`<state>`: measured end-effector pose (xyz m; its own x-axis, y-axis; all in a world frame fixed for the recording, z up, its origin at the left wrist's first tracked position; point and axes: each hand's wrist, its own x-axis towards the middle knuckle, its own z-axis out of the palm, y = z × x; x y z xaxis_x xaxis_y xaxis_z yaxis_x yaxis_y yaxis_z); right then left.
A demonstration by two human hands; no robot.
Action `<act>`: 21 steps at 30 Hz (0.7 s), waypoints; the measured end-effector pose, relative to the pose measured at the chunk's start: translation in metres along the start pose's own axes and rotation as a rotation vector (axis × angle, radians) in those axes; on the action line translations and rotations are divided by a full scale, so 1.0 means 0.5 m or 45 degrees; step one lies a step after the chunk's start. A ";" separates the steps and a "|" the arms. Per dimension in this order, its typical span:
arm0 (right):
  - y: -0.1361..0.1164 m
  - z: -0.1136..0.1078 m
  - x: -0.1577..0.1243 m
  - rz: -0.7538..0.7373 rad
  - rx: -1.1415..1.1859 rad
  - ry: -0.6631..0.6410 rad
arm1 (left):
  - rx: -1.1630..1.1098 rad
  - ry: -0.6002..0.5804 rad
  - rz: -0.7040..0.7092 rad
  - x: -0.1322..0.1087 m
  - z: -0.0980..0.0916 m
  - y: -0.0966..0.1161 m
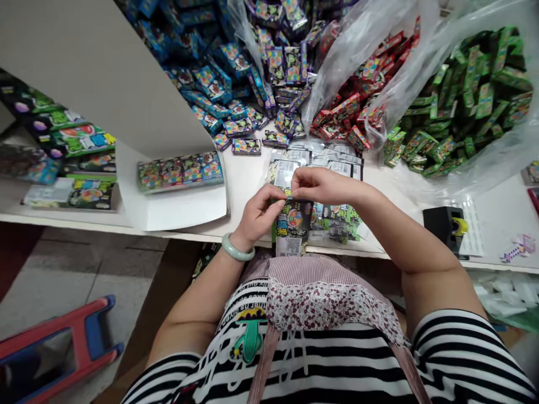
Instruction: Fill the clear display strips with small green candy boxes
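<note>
A black printed candy bag (295, 220) lies at the table's front edge, its lower end near my apron. My left hand (263, 212), with a pale green bangle on the wrist, is closed in a pinch at the bag's upper left edge. My right hand (318, 185) pinches the same top edge from the right, fingertips close to the left ones. More flat bags with barcode labels (343, 167) lie in a pile beneath and behind my hands. Beside the bag, to the right, are other green and black bags (337, 221). What is inside the held bag is hidden.
Small candy boxes are heaped along the back: blue (210, 81), purple (290, 64), red (370, 84) and green (471, 90), partly in clear plastic. A white carton (181, 210) with a row of boxes (181, 171) stands left. A tape dispenser (444, 227) sits right.
</note>
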<state>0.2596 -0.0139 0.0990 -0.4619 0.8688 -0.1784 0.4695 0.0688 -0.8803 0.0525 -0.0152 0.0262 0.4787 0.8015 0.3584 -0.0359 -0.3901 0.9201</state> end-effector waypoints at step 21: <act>0.046 0.037 0.033 0.526 0.697 -0.149 | -0.256 -0.015 -0.270 -0.054 0.013 -0.027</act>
<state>0.2489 -0.0071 0.0676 -0.4195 0.7096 -0.5660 0.1916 -0.5403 -0.8194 0.0459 -0.0343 0.0030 0.5043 0.8498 0.1536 -0.1061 -0.1156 0.9876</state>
